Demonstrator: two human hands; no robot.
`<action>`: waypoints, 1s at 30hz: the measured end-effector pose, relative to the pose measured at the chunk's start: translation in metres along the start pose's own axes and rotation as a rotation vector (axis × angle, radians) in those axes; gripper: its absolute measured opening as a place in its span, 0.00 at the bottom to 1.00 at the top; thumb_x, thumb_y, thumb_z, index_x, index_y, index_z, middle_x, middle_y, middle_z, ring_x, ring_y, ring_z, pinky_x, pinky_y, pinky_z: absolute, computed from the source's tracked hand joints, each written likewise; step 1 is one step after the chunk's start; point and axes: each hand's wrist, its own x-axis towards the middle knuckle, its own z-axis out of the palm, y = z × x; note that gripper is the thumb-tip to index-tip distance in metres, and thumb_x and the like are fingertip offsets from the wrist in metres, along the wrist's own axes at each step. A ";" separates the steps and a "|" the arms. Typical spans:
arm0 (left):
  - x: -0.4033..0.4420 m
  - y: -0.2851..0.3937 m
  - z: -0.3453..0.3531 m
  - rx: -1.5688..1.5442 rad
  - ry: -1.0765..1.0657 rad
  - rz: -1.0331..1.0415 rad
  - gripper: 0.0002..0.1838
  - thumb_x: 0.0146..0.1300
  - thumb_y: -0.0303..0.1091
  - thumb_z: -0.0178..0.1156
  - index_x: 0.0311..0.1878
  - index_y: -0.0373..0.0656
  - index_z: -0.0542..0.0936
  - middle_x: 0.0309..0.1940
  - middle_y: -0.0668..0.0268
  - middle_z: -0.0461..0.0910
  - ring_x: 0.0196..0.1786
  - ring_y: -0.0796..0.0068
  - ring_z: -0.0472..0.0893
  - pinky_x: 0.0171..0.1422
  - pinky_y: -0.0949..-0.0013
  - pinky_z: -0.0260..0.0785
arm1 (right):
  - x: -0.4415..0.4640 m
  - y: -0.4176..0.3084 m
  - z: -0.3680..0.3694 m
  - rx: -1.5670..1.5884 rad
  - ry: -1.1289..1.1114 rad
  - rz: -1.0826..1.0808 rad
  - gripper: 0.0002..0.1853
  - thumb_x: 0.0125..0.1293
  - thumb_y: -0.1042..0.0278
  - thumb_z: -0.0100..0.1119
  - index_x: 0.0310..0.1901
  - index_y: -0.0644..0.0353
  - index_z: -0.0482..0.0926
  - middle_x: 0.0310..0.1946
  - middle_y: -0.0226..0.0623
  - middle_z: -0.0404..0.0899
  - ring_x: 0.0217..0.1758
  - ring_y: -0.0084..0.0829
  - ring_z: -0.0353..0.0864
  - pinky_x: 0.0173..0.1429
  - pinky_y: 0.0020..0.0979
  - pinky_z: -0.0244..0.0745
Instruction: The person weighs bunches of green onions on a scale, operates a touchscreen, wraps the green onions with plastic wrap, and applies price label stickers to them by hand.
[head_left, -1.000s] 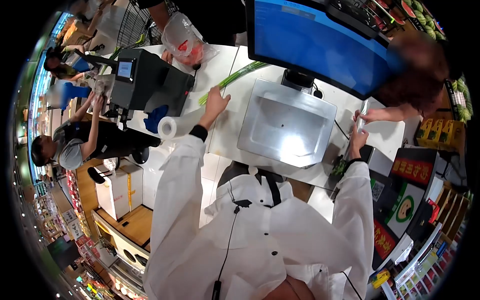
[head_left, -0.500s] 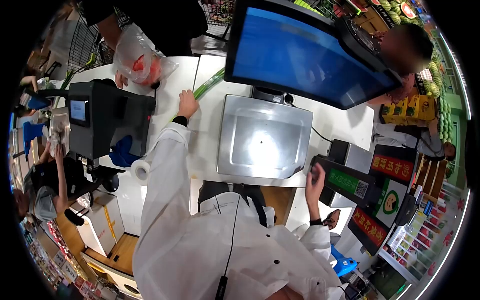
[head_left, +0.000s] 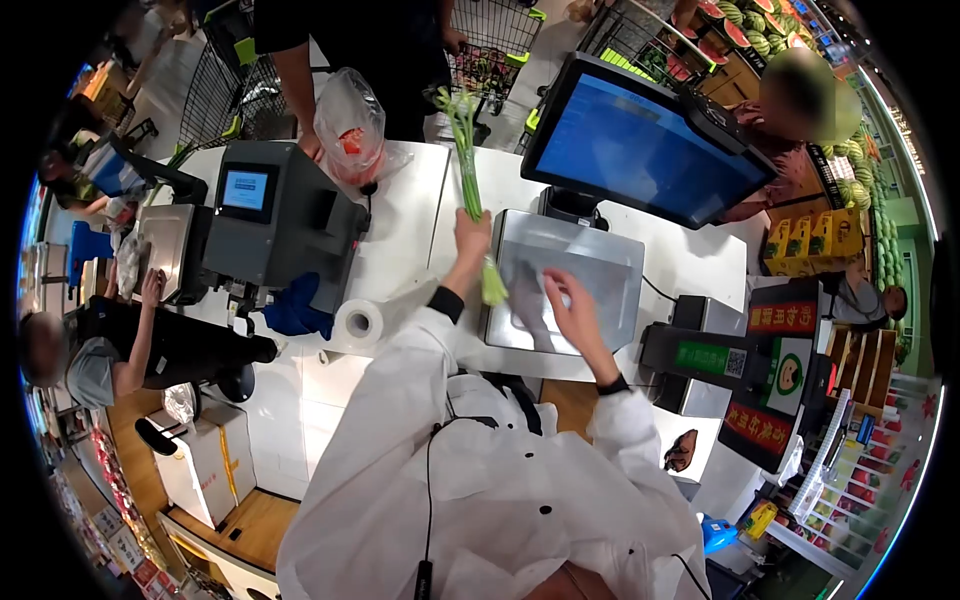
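Bright shop aisles spread out around a white counter [head_left: 408,205], and from where I'm standing I look down on a person in a white shirt working at it. Green stalks [head_left: 468,170] are in the left hand [head_left: 473,238], which is closed around them toward their lower end. Their loose tops point away past the counter's far edge, and the pale lower ends poke out below the fist, over the near left part of a metal weighing plate [head_left: 618,262]; I can't tell whether they touch it. Above that plate is the right hand [head_left: 574,305], fingers loosely parted and a little bent, holding nothing; whether it rests on the metal I can't say.

Just behind the plate stands a large monitor [head_left: 650,140], its screen blue. To the left sit a dark machine with a small lit display [head_left: 245,190], a crumpled blue cloth [head_left: 300,305] and, near the white sleeve, a roll of clear bags [head_left: 358,322]. Farther back, a clear plastic bag [head_left: 350,118] with something red inside rests beside another person's hand [head_left: 311,146]. On the right there's a panel with a QR code [head_left: 735,362], and beyond it yellow boxes [head_left: 815,238] near a heap of watermelons.
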 end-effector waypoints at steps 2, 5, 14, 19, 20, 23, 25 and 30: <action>-0.065 0.044 -0.009 -0.078 0.089 0.017 0.17 0.64 0.34 0.62 0.46 0.34 0.67 0.29 0.57 0.77 0.29 0.65 0.78 0.33 0.60 0.70 | 0.038 0.015 0.022 0.122 -0.094 0.108 0.21 0.71 0.57 0.57 0.57 0.65 0.76 0.45 0.48 0.82 0.45 0.40 0.84 0.51 0.33 0.78; -0.141 0.066 -0.016 -0.117 0.088 0.038 0.19 0.65 0.34 0.60 0.48 0.33 0.64 0.36 0.43 0.79 0.42 0.39 0.80 0.48 0.50 0.70 | 0.081 0.013 0.042 0.108 -0.163 0.165 0.27 0.68 0.49 0.59 0.57 0.65 0.77 0.46 0.48 0.83 0.48 0.37 0.84 0.51 0.32 0.78; -0.279 0.029 0.036 -0.085 -0.271 0.284 0.37 0.61 0.36 0.68 0.67 0.32 0.59 0.52 0.50 0.73 0.53 0.58 0.75 0.52 0.59 0.70 | 0.042 0.007 -0.009 -0.056 -0.335 0.272 0.18 0.60 0.61 0.68 0.46 0.64 0.78 0.33 0.44 0.84 0.30 0.35 0.84 0.39 0.35 0.78; -0.273 0.004 -0.016 -0.001 -0.878 0.367 0.24 0.64 0.40 0.66 0.60 0.41 0.73 0.47 0.62 0.77 0.47 0.72 0.78 0.48 0.69 0.71 | -0.002 0.090 -0.077 -0.359 -0.317 -0.030 0.17 0.61 0.65 0.65 0.49 0.63 0.75 0.33 0.44 0.78 0.33 0.44 0.78 0.42 0.36 0.74; -0.265 0.006 -0.030 0.008 -0.968 0.291 0.21 0.66 0.40 0.64 0.58 0.43 0.75 0.46 0.65 0.78 0.45 0.75 0.78 0.46 0.71 0.71 | -0.010 0.102 -0.084 -0.343 -0.286 -0.003 0.17 0.61 0.65 0.64 0.49 0.62 0.75 0.36 0.47 0.78 0.38 0.50 0.77 0.46 0.40 0.74; -0.251 0.017 -0.068 0.124 -0.846 0.268 0.17 0.68 0.39 0.62 0.56 0.44 0.77 0.43 0.68 0.81 0.43 0.79 0.78 0.44 0.74 0.70 | -0.022 0.126 -0.094 -0.320 -0.243 -0.044 0.16 0.61 0.65 0.63 0.48 0.61 0.75 0.42 0.50 0.76 0.45 0.55 0.76 0.51 0.45 0.73; -0.242 0.015 -0.087 0.183 -0.761 0.270 0.14 0.67 0.37 0.61 0.53 0.43 0.78 0.39 0.67 0.81 0.41 0.77 0.80 0.38 0.74 0.69 | -0.022 0.129 -0.092 -0.318 -0.234 -0.062 0.17 0.61 0.68 0.62 0.51 0.61 0.75 0.48 0.49 0.74 0.50 0.55 0.75 0.54 0.46 0.72; -0.245 0.008 -0.094 0.232 -0.640 0.241 0.13 0.68 0.37 0.61 0.53 0.44 0.79 0.41 0.67 0.82 0.45 0.78 0.80 0.40 0.74 0.69 | -0.011 0.130 -0.078 -0.317 -0.147 -0.117 0.21 0.61 0.67 0.63 0.56 0.59 0.74 0.50 0.49 0.73 0.54 0.54 0.73 0.58 0.44 0.72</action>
